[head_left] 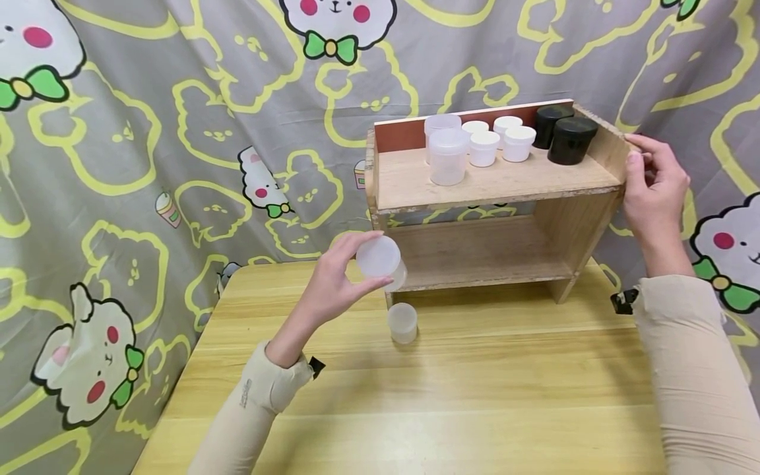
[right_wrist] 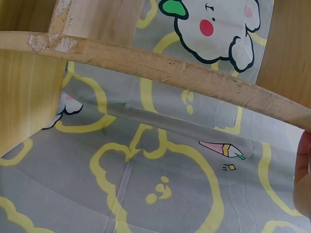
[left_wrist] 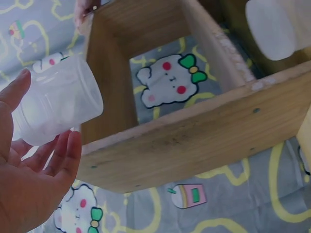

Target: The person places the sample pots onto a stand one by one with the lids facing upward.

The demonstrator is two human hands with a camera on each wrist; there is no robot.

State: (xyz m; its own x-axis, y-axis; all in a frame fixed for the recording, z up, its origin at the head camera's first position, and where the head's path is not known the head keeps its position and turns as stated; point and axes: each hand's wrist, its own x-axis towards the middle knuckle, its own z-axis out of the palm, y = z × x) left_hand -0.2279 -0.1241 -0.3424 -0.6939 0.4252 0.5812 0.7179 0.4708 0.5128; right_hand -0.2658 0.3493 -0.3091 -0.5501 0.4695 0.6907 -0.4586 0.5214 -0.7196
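Note:
My left hand (head_left: pixel 332 280) holds a translucent lidded plastic jar (head_left: pixel 380 258) between thumb and fingers, in the air by the left front of a wooden shelf (head_left: pixel 475 194). From the left wrist, this jar (left_wrist: pixel 58 104) appears tilted on its side beside the shelf's side board. A second translucent jar (head_left: pixel 403 323) stands upright on the table, just below the held one. At the shelf's upper right corner, my right hand (head_left: pixel 656 181) grips the edge of the side board. Only some of its fingers (right_wrist: pixel 303 174) show in the right wrist view.
On the shelf's top level stand two translucent jars (head_left: pixel 448 158), several small white jars (head_left: pixel 483 149) and two black jars (head_left: pixel 572 141). The lower level (head_left: pixel 475 251) is bare wood. A patterned grey curtain (head_left: pixel 225 132) hangs behind the wooden table (head_left: pixel 475 396).

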